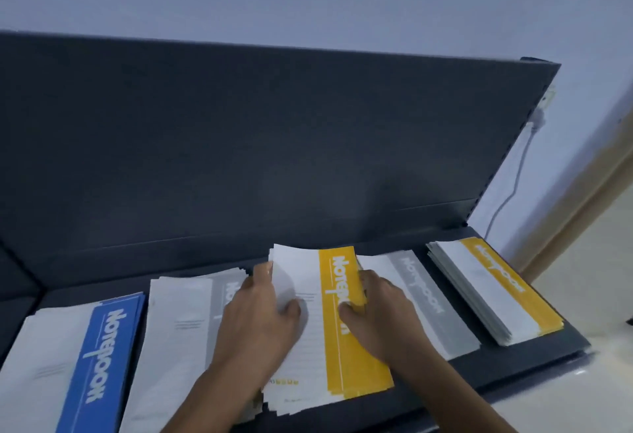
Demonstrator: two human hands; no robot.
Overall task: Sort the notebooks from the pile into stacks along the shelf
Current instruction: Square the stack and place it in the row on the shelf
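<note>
Notebooks lay in five stacks along dark shelf (534,360), covers printed "Notebook" on colour band. Left hand (260,312) and right hand (376,306) rested on middle pile (329,374), fingers curled round edges of top yellow-banded notebook (339,282), thumbs pressed on its cover. Blue stack (99,357) far left, grey stack (181,323) beside it; second grey stack (428,299) and yellow stack (496,288) to right

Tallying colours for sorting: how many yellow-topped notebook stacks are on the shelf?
2: yellow-banded notebook stack under both hands at centre, another at the far right end. Lower covers hidden.
</note>
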